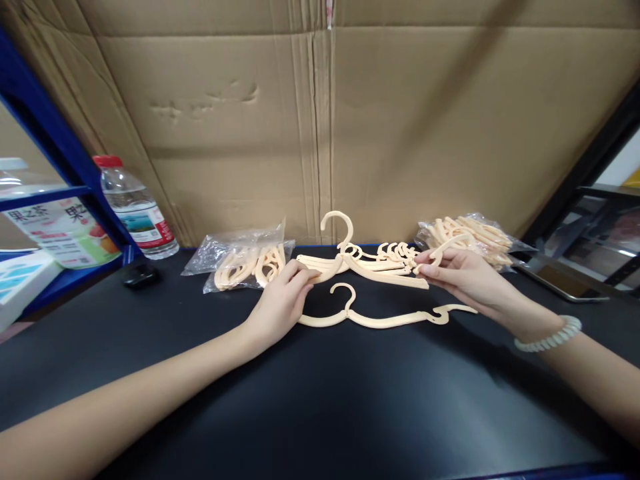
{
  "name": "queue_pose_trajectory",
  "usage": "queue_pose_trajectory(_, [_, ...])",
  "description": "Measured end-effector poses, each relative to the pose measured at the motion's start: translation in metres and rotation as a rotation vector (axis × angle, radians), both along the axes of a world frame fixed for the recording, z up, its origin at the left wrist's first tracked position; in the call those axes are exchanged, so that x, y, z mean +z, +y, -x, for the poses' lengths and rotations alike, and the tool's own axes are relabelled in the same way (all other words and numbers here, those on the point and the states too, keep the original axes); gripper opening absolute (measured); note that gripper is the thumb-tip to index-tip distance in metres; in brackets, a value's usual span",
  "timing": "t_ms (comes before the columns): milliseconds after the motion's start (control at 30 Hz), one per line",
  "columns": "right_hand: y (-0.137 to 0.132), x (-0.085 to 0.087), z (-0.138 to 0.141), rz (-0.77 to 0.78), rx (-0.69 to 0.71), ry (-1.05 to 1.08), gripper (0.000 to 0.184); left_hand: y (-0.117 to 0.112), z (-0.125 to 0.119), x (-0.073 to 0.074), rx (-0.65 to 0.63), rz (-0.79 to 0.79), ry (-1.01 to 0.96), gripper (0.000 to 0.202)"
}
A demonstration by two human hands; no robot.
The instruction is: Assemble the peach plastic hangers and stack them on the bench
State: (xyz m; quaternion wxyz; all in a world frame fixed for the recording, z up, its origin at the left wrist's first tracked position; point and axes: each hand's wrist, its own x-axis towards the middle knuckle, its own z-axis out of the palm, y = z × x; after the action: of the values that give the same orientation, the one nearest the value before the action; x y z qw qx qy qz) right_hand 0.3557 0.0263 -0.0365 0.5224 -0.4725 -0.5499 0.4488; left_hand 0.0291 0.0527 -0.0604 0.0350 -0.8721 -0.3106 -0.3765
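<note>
My left hand is closed on the left arm of a cream plastic clothes hanger, its hook pointing up. In my right hand, thumb and fingers pinch a small curved hanger piece, close to the hanger's right end; whether the two touch I cannot tell. A second cream hanger lies flat on the black table, nearer to me, with a curved piece at its right end. My left hand covers its left end. Behind the held hanger lie more hanger parts.
At the back left is a clear bag of hooks; another bag of hanger parts lies back right beside a phone. A water bottle, a black mouse and a blue shelf stand left. Cardboard forms the back.
</note>
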Motion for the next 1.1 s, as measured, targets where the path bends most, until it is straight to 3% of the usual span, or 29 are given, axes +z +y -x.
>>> queue_pose_trajectory(133, [0.0021,-0.0030,-0.0040,0.032,0.044,-0.067,0.039,0.0007,0.0014,-0.0011,0.017,0.040,0.008,0.022])
queue_pose_trajectory(333, [0.0009,-0.0037,-0.0044,0.110,0.088,0.041,0.035,0.0010,0.0017,-0.0003,0.025,0.054,0.009,0.023])
queue_pose_trajectory(633, [-0.0056,0.0021,-0.0031,0.262,0.227,0.037,0.028,0.0015,0.0019,-0.0018,0.034,0.044,0.029,0.023])
queue_pose_trajectory(1100, [-0.0062,0.0029,-0.0019,0.327,0.268,0.006,0.026,0.0000,0.0017,0.0000,0.034,0.042,0.025,0.020])
